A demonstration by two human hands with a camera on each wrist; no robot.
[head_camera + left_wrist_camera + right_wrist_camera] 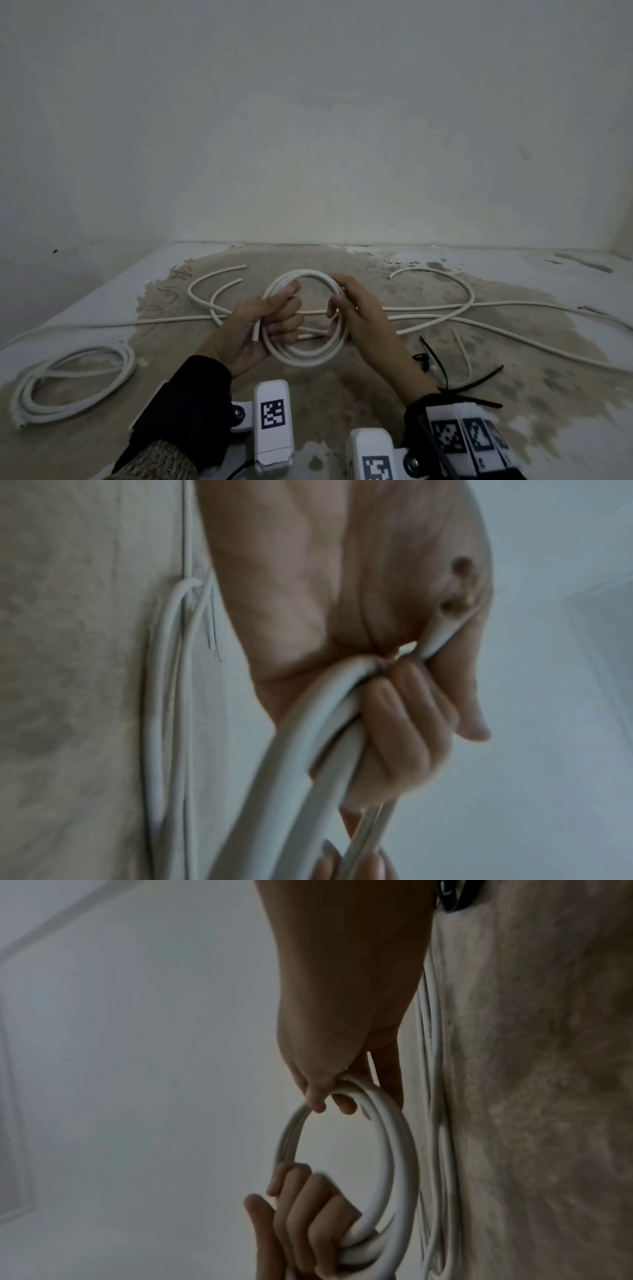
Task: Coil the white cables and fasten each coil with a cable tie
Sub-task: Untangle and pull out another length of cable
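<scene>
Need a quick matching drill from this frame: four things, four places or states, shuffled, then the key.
1. held coil
2. finished coil
3. cable ties
4. loose cables

a. black, on the floor by the right wrist
b. lying on the floor at far left
c. gripped by the left hand and right hand
d. spread uncoiled across the floor

Pairs: 1-c, 2-b, 3-a, 4-d

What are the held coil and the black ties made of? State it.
Coil: likely wire in smooth matte white plastic sheath; it bends in even loops and its cut end looks round. Ties: probably nylon, thin stiff black strips, slightly glossy. Both are guesses from looks.
</scene>
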